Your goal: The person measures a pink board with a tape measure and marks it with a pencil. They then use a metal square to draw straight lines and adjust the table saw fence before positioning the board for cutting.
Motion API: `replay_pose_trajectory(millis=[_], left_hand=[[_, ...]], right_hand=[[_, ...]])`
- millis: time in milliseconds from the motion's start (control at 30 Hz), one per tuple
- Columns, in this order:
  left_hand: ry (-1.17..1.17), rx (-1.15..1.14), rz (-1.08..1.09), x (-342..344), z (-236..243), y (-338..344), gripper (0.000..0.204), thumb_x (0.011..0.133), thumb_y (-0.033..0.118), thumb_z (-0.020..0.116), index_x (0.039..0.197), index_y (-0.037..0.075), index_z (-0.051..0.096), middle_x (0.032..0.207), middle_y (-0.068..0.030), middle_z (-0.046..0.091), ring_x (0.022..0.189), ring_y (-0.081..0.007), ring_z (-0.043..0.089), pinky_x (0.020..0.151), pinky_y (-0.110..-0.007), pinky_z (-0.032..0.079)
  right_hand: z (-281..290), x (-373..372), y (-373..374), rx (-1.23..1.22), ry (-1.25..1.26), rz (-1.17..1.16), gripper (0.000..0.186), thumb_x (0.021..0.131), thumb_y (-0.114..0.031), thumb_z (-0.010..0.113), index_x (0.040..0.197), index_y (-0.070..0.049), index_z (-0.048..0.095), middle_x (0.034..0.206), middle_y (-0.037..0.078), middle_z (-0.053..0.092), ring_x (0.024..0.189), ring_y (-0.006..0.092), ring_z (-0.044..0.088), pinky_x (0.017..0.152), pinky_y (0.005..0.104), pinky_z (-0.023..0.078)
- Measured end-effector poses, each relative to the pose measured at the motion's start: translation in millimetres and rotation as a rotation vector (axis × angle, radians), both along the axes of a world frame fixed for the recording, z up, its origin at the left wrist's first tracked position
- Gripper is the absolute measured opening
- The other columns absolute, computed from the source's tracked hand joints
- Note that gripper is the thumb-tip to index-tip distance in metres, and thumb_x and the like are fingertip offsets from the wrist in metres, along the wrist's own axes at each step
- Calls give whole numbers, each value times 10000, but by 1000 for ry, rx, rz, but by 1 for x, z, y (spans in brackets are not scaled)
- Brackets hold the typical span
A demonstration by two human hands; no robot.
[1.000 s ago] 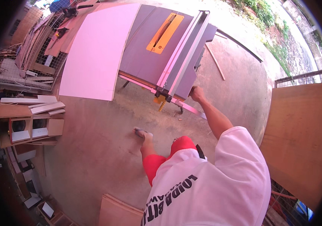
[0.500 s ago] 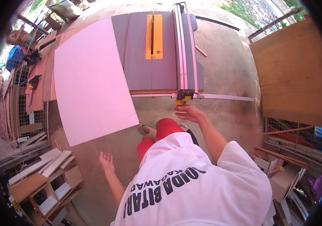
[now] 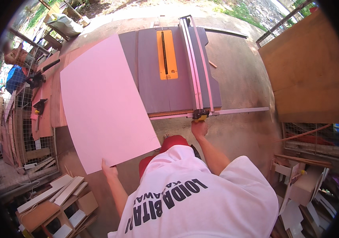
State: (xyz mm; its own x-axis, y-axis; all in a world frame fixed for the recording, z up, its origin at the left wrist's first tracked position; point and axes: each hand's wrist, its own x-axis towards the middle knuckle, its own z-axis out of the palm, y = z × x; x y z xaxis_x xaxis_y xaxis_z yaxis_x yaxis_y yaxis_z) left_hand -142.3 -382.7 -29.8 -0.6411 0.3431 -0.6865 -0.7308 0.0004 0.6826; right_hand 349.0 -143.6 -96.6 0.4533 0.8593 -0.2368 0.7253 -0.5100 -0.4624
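A large pinkish-white panel (image 3: 108, 107) lies partly over the left side of a table saw (image 3: 149, 89), its near edge reaching out toward me. My left hand (image 3: 109, 170) pinches that near edge close to the left corner, thumb on top and the other fingers hidden underneath. On the saw's right half runs the rip fence (image 3: 194, 71), with a black and yellow lock handle (image 3: 201, 115) at its near end. My right hand (image 3: 199, 129) is closed round the handle. The dark blade slot sits in an orange insert plate (image 3: 167, 59).
Brown boards (image 3: 46, 99) at the left carry a black power tool (image 3: 36, 79) and a clamp. Wood offcuts (image 3: 58, 194) are piled near left, more (image 3: 300, 186) near right. A large plywood sheet (image 3: 308, 75) stands on the right. The fence rail (image 3: 241, 111) juts out rightward.
My left hand has moved up from beside the panel and taken hold of its near edge. My right hand has closed on the fence handle. The view has shifted, so the saw appears lower.
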Motion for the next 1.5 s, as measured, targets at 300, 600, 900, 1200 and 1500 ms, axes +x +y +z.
replay_pose_trajectory(millis=[300,600,900,1200,1500], left_hand=[[932,-1417,-231,-12,53,12,804,755,460,867,1342,14,546,1306,-235,554,1318,-356,471,1000,-549,454],[1045,-1261,-634,-204,56,17,728,863,588,723,1248,-24,640,1242,-250,659,1227,-423,589,1050,-497,447],[510,-515,-746,-238,13,45,652,1050,534,544,1262,-73,652,1278,-151,678,1169,-225,628,1023,-378,484],[345,-164,-815,-294,6,76,658,1039,456,588,1418,-77,518,1379,-175,612,1217,-262,619,1051,-395,489],[380,-311,-835,-279,14,95,710,1050,533,547,1315,-124,596,1279,-170,677,1117,-280,679,974,-397,549]], right_hand=[[48,19,-37,-669,509,227,482,934,-408,712,1083,50,717,923,184,759,803,359,719,752,439,561],[110,-160,-34,-339,625,682,557,1074,-440,524,1296,58,638,1230,205,707,1107,316,672,979,417,511],[114,-168,-30,-537,1309,36,921,1072,-665,57,1442,-9,587,1370,132,648,1273,255,575,1115,431,394],[103,-214,-32,-211,1154,51,964,1057,-685,31,1494,38,496,1390,129,639,1271,239,575,1139,395,384],[110,-178,-61,-326,1219,106,917,1045,-727,182,1477,6,526,1404,99,625,1246,230,591,1075,418,457]])
